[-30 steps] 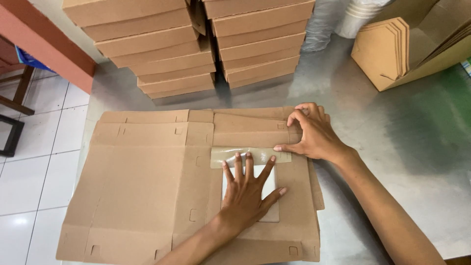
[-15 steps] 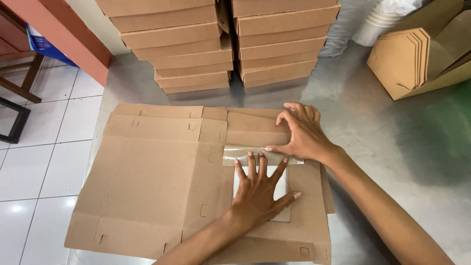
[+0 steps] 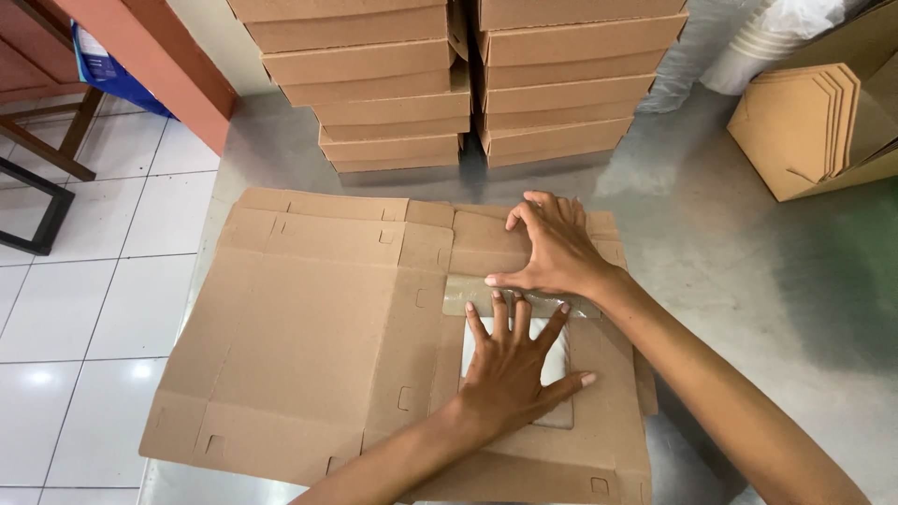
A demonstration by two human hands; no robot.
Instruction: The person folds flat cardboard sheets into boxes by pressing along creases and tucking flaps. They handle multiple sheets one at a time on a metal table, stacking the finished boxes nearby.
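A flat, unfolded brown cardboard box blank (image 3: pixel 309 337) lies on a grey metal table (image 3: pixel 748 271). Its right half has a clear plastic window (image 3: pixel 472 337) with a shiny strip along the top. My left hand (image 3: pixel 514 374) presses flat on this window, fingers spread. My right hand (image 3: pixel 557 248) rests just above it on the cardboard panel, fingers bent, thumb touching the strip's upper edge. Neither hand holds anything.
Two stacks of folded cardboard boxes (image 3: pixel 449 84) stand at the far side of the table. A bundle of flat hexagonal cardboard pieces (image 3: pixel 804 126) leans at the far right. White floor tiles (image 3: pixel 84 309), a wooden chair and a reddish post (image 3: pixel 159 56) lie to the left.
The view has shifted slightly, so the blank and stacks sit lower and further right. Both hands stay pressed on the window area; my right hand's fingers curl a little more.
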